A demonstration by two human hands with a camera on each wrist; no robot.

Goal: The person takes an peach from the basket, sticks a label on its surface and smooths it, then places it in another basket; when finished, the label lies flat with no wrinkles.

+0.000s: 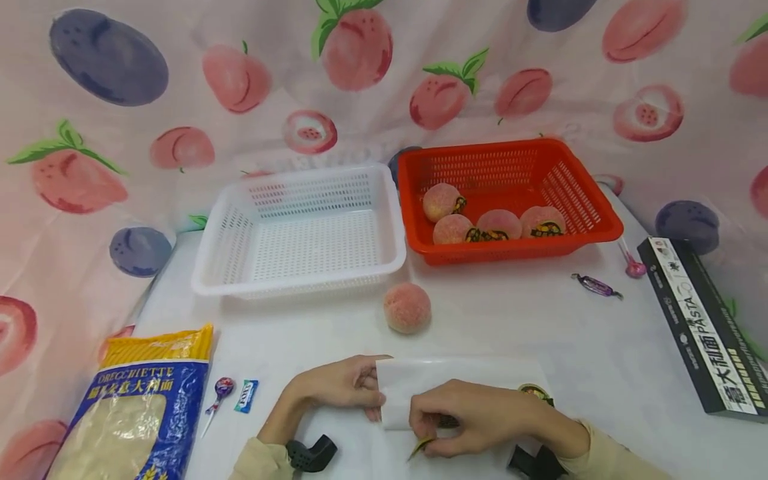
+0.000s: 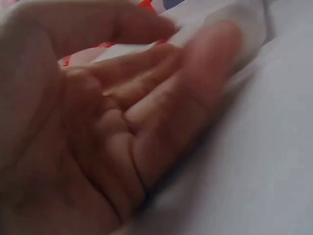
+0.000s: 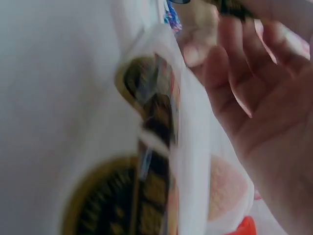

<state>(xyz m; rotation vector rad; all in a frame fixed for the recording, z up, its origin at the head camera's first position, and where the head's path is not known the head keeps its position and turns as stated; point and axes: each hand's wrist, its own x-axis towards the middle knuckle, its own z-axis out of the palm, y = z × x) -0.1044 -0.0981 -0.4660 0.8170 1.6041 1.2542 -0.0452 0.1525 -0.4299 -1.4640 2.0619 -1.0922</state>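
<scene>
In the head view my left hand (image 1: 354, 383) grips the left edge of a white sticker sheet (image 1: 468, 370), which is partly curled over on the table. My right hand (image 1: 480, 417) pinches a dark, gold-edged sticker (image 1: 421, 445) between thumb and finger, just below the sheet. Round black-and-gold stickers (image 3: 110, 200) show on the sheet in the right wrist view, blurred. A fuzzy pink peach (image 1: 407, 308) with no visible sticker lies beyond the sheet. Blur hides the exact grip of the left fingers (image 2: 166, 117) in the left wrist view.
Behind the peach stand an empty white basket (image 1: 300, 283) and a red basket (image 1: 510, 253) holding several stickered peaches. At left lie an orecchiette bag (image 1: 132, 407), a lollipop (image 1: 224, 387) and a small blue-wrapped sweet (image 1: 247, 396). A purple-wrapped candy (image 1: 597, 287) and black pasta box (image 1: 702, 327) lie right.
</scene>
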